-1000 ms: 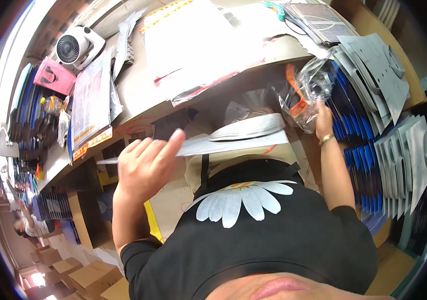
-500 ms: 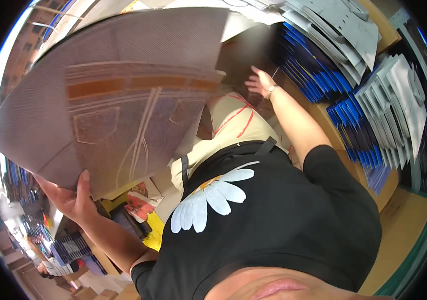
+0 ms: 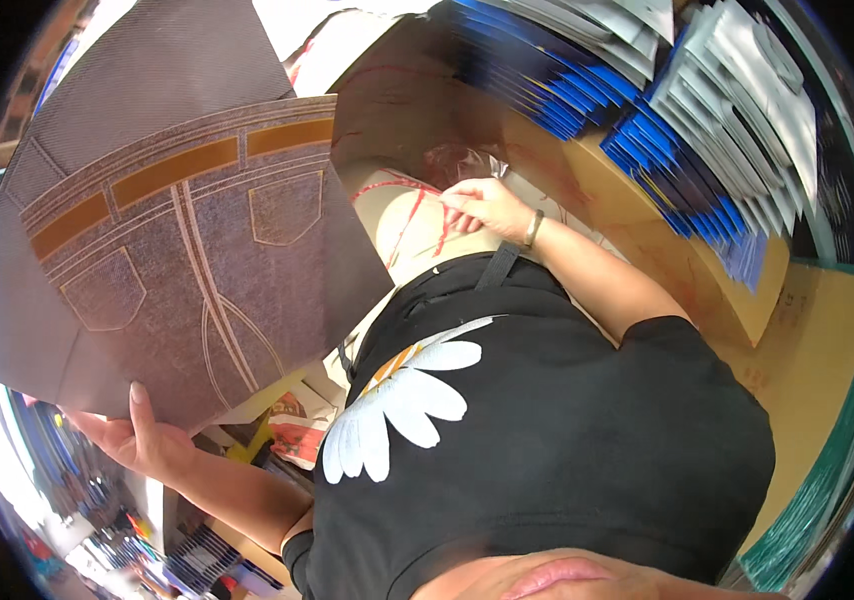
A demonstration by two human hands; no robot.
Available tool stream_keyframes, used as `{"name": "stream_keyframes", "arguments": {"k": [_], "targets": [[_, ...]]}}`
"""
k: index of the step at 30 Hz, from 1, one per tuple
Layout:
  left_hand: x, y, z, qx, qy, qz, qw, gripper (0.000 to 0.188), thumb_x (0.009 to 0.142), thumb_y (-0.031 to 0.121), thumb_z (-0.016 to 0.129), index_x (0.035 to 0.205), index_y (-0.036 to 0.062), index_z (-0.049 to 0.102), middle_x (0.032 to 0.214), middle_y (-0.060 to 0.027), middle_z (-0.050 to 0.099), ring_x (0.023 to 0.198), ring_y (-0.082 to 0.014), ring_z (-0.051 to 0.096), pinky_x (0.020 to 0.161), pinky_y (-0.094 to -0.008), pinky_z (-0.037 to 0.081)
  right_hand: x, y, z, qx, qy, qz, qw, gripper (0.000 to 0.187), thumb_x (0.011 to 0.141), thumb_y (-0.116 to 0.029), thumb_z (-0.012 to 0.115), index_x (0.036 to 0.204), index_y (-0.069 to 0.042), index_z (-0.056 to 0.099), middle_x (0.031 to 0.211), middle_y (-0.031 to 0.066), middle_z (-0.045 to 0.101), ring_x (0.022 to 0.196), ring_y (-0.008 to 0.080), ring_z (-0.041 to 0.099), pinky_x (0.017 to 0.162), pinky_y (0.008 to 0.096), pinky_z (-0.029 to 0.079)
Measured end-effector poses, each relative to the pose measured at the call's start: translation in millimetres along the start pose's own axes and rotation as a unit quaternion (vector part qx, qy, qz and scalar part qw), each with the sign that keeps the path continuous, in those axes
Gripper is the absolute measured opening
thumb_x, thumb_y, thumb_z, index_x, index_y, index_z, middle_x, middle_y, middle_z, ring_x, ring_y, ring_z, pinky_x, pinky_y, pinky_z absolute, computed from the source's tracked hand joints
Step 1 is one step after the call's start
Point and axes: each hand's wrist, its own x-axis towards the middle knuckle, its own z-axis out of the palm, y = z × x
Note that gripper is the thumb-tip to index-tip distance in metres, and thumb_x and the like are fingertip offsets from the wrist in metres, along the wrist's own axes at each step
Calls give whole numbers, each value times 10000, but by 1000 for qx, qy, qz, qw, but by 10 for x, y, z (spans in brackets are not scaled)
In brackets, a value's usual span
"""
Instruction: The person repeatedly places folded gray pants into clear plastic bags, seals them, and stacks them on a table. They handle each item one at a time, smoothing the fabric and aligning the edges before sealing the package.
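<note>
My left hand grips the lower edge of a large, stiff jeans-print piece, thumb in front and fingers behind. It looks like a flat paper bag, with printed pockets, pale seams and an orange-brown belt band. A grey striped part rises above the band. Over my lap, the fingers of my right hand are curled together on a red string. More red string trails across my light-coloured lap, close to those fingertips. What lies inside the right fingers is partly hidden.
At the upper right stand stacks of flat blue and white-grey pieces. Brown cardboard lies along my right side, with green wrap at its edge. Clear plastic lies beyond my right hand. Shelves with goods are at lower left.
The jeans-print piece has swung left and turned more squarely toward me, still in my left hand. My right hand has come back from farther out, its spread fingers now curled at the red string.
</note>
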Motion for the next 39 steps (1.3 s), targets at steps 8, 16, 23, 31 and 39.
{"name": "stream_keyframes", "arguments": {"k": [8, 16, 23, 31, 39], "targets": [[152, -7, 150, -13, 7, -18, 1000, 769, 743, -38, 683, 1421, -2, 322, 1386, -169, 450, 1263, -240, 453, 1106, -397, 262, -391, 735, -555, -4, 208, 127, 970, 201, 897, -239, 583, 904, -48, 647, 653, 4, 589, 498, 71, 478, 437, 233, 372], [206, 73, 31, -14, -21, -8, 1000, 789, 725, -32, 679, 1424, -2, 316, 1364, -168, 468, 1263, -255, 442, 1111, -396, 235, -135, 966, -665, -106, 229, 79, 964, 164, 879, -184, 588, 836, -42, 660, 609, 6, 578, 505, 95, 478, 474, 266, 378], [175, 191, 62, -29, -9, -27, 999, 782, 732, -115, 595, 1432, -40, 257, 1350, -185, 465, 1243, -251, 452, 1055, -360, 313, 31, 738, -714, -130, 187, 54, 972, 193, 884, -222, 606, 849, -38, 653, 610, 5, 588, 521, 85, 501, 487, 268, 397], [230, -64, 104, -88, -6, -56, 995, 767, 731, -107, 617, 1420, -31, 288, 1333, -167, 481, 1221, -235, 464, 1034, -355, 326, 72, 186, -313, -84, 185, -32, 979, 234, 912, -262, 589, 814, -55, 636, 622, -28, 563, 528, 53, 472, 504, 215, 394], [225, -116, 891, -177, -3, -163, 971, 718, 738, -56, 625, 1392, 5, 335, 1178, -117, 570, 1049, -200, 559, 916, -319, 429, 75, -1519, -13, 84, -81, -243, 963, 820, 797, -526, 651, 1386, -24, 381, 1318, 121, 481, 1176, 195, 469, 1020, 338, 341]]}}
